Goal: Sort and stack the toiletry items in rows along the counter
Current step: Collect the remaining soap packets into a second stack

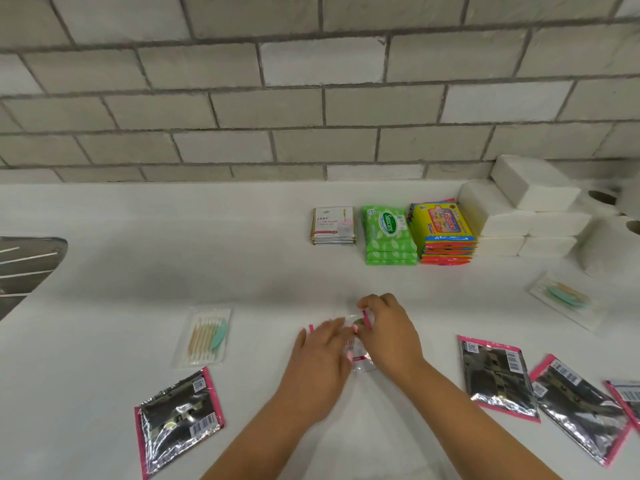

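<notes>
At the counter's middle, my left hand (320,355) lies with straight fingers on a silver, pink-edged sachet (358,360), which both hands mostly cover. My right hand (386,329) pinches its far pink edge. One loose silver-and-pink sachet (178,415) lies at the near left. Three more (497,375) (578,407) (628,398) lie at the near right. One clear toothpick pack (206,336) rests left of my hands. Another (562,297) rests at the right. Along the back stand stacks of Dove sachets (333,226), green Sanicare wipes (389,235) and yellow tissue packs (445,232).
White folded tissue blocks (519,209) and toilet rolls (609,244) pile at the back right against the grey brick wall (242,109). A steel sink (24,261) cuts into the white counter (173,254) at the far left.
</notes>
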{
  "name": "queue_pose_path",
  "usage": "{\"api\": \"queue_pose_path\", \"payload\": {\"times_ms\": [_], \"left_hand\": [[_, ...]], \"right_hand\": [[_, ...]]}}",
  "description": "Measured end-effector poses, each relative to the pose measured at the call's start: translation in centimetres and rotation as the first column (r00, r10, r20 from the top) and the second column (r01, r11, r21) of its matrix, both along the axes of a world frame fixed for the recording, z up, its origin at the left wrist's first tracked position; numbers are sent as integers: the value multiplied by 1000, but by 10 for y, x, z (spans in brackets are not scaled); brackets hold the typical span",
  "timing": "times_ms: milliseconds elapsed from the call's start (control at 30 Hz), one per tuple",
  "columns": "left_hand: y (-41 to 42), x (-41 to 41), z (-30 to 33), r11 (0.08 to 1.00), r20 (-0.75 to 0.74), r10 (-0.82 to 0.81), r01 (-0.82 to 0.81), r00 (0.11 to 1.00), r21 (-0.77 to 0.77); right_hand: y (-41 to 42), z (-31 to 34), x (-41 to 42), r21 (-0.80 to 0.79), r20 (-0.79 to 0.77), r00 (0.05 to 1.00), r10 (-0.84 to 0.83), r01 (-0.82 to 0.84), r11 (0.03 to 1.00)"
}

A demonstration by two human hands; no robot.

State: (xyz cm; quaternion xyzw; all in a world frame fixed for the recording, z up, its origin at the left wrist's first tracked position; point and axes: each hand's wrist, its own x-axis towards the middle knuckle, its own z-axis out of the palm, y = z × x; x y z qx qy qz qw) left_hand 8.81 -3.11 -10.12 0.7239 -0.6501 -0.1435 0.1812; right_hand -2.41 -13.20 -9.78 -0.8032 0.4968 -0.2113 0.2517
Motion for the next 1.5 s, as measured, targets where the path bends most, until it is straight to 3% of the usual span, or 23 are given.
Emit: {"api": "queue_pose_path", "payload": {"times_ms": [100, 233, 400, 467, 633, 800, 967, 1167, 1500], "left_hand": [[-10, 0, -2, 997, 254, 45, -57, 966, 42], [-25, 34, -3, 980, 272, 19, -72, 962, 186], [-41, 80, 0, 993, 360, -1, -41, 933, 109], [-48, 92, 2, 979, 457, -5, -89, 889, 183], [-79, 128, 3, 959, 362, 29, -129, 932, 254], [-108, 160, 4, 972, 354, 38, -117, 934, 205], [-137, 178, 0, 976, 339, 72, -136, 938, 169], [-163, 189, -2, 973, 318, 100, -159, 943, 165], [-184, 201, -4, 968, 315, 92, -159, 944, 193]], "right_hand": [[-3, -2, 4, -222, -134, 987, 92, -120, 968], [-5, -8, 25, -379, -285, 946, 155, -259, 888], [-16, -9, 65, -404, -336, 926, 171, -306, 862], [-24, -8, 81, -382, -367, 911, 189, -333, 862], [-47, -6, 120, -286, -489, 847, 210, -384, 878], [-60, -6, 152, -381, -449, 883, 134, -325, 865], [-76, -4, 172, -351, -466, 881, 86, -274, 895], [-89, 12, 187, -122, -531, 828, 177, -282, 952], [-101, 14, 205, -20, -523, 836, 165, -206, 978]]}}
